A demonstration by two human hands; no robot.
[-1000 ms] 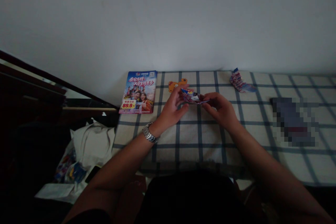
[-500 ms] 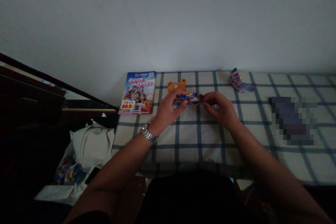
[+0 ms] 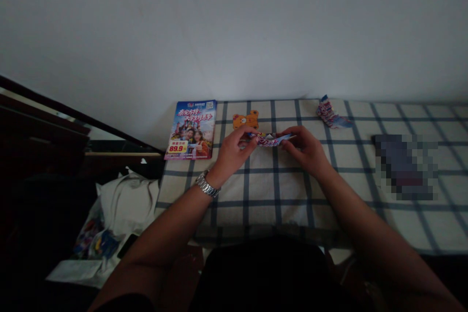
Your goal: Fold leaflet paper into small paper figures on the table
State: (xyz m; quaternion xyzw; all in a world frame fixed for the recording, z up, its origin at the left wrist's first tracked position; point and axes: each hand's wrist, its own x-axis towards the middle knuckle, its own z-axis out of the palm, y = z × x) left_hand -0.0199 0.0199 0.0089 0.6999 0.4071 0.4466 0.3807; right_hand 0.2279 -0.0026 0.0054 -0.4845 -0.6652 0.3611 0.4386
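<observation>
A small folded piece of printed paper (image 3: 269, 140), red, white and blue, is held just above the checked tablecloth (image 3: 278, 190). My left hand (image 3: 234, 151), with a metal watch on the wrist, pinches the paper's left end. On its right end my right hand (image 3: 307, 150) is pinched shut. The paper looks stretched flat and long between the two hands.
A colourful flyer (image 3: 192, 129) lies at the table's far left corner, an orange bear-shaped cutout (image 3: 246, 120) beside it. Another folded paper piece (image 3: 331, 113) sits near the wall. A blurred dark object (image 3: 404, 168) lies at the right. A white bag (image 3: 127, 200) and clutter are on the floor at left.
The paper has been pulled out flatter and longer between my hands. Both hands have shifted slightly toward the wall.
</observation>
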